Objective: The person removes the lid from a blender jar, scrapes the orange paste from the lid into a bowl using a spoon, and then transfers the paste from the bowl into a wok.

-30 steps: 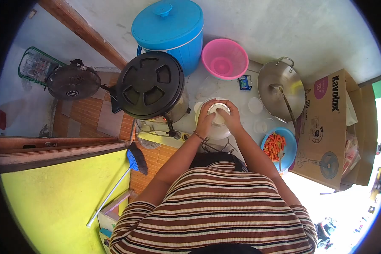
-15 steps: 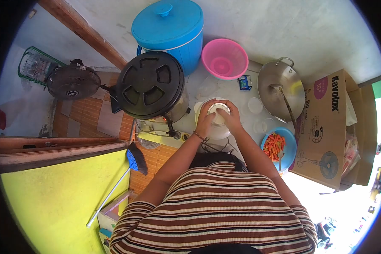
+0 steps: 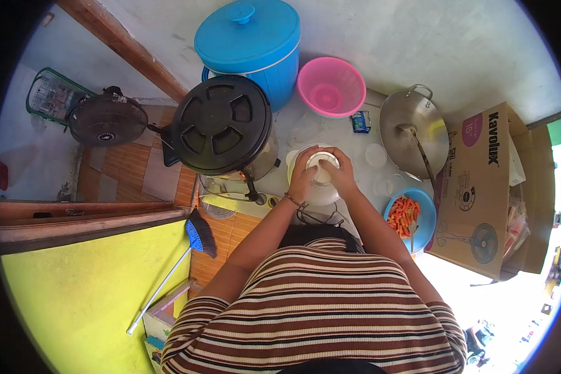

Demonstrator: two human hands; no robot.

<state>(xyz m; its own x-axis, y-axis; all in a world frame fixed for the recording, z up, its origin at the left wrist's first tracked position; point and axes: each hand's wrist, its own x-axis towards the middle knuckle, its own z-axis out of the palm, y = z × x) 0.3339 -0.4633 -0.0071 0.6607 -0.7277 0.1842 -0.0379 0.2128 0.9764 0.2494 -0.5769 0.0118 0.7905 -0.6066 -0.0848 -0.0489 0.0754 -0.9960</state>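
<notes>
Both hands are wrapped around a white blender jar (image 3: pixel 321 169) standing on the counter (image 3: pixel 330 134) in front of me. My left hand (image 3: pixel 302 175) grips its left side and my right hand (image 3: pixel 341 172) grips its right side, fingers curled over the round lid. A black cord (image 3: pixel 315 216) lies just below the jar. To the right sits a blue bowl (image 3: pixel 425 232) holding orange-red chilies (image 3: pixel 404 215).
A black-lidded cooker (image 3: pixel 222 128) stands at left, a blue lidded bucket (image 3: pixel 249 43) and a pink basin (image 3: pixel 331 87) behind. A steel wok (image 3: pixel 413 131) and a cardboard fan box (image 3: pixel 480 187) are at right. A broom (image 3: pixel 174 268) leans at lower left.
</notes>
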